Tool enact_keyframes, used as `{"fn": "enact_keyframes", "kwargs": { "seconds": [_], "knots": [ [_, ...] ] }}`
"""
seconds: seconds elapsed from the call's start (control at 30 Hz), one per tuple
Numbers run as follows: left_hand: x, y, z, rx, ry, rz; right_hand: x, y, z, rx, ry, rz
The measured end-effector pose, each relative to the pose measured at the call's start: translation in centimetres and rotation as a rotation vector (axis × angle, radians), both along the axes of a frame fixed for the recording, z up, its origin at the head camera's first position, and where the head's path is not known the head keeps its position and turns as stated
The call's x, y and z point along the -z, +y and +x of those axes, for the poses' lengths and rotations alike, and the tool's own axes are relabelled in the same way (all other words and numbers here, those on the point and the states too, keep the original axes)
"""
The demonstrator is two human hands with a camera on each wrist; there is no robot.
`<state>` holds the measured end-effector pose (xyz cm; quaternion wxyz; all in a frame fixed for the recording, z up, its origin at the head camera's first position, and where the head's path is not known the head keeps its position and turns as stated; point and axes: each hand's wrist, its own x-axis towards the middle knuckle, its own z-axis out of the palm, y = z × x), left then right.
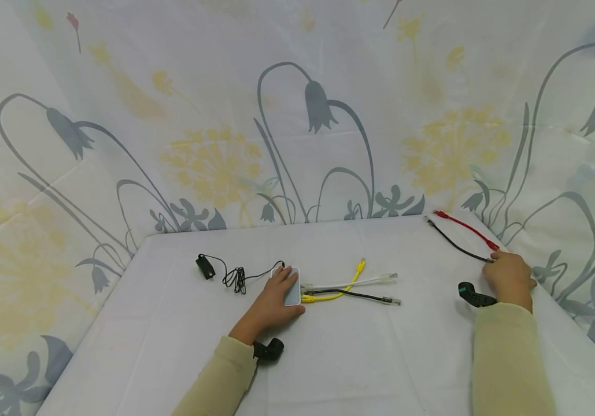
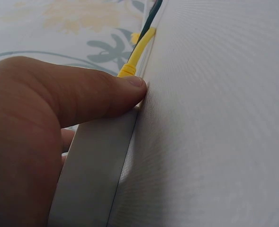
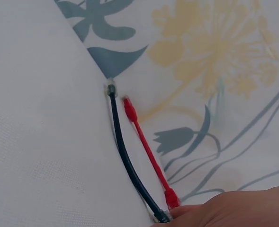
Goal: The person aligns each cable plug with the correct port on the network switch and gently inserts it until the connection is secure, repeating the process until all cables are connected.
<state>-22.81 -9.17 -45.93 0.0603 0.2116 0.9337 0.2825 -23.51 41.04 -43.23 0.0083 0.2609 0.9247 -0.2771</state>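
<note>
A small white box with cable sockets, like a network switch (image 1: 292, 293), lies under my left hand (image 1: 276, 294) in the head view. The fingers reach over its top, and the thumb (image 2: 106, 92) grips its near edge by a yellow plug. Yellow (image 1: 328, 297), white (image 1: 365, 282) and black (image 1: 362, 293) network cables run out of its right side. At the far right, my right hand (image 1: 510, 280) holds the near end of a short black network cable (image 3: 125, 158). A short red network cable (image 3: 148, 149) lies beside it, its near plug by the fingers.
A black power adapter (image 1: 205, 267) lies left of the box, its coiled thin cord (image 1: 236, 278) leading to the box's back. The table (image 1: 354, 358) is covered in white cloth. Behind its edge hangs a flower-printed curtain (image 1: 297, 144).
</note>
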Motion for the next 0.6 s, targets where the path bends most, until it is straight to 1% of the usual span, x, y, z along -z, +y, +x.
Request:
{"fn": "enact_keyframes", "kwargs": {
  "seconds": [0.17,0.33,0.43,0.6],
  "knots": [
    [0.03,0.01,-0.07,0.002,0.003,0.004,0.2,0.07,0.12,-0.002,0.016,0.025],
    [0.06,0.02,-0.04,0.003,0.01,0.01,0.29,0.04,0.11,0.02,0.026,0.004],
    [0.01,0.01,0.0,0.002,0.011,0.015,0.13,-0.06,0.0,0.032,0.027,-0.009],
    [-0.04,0.0,0.07,0.002,0.008,0.015,-0.37,-0.16,-0.03,0.027,0.025,-0.014]
  ]
}}
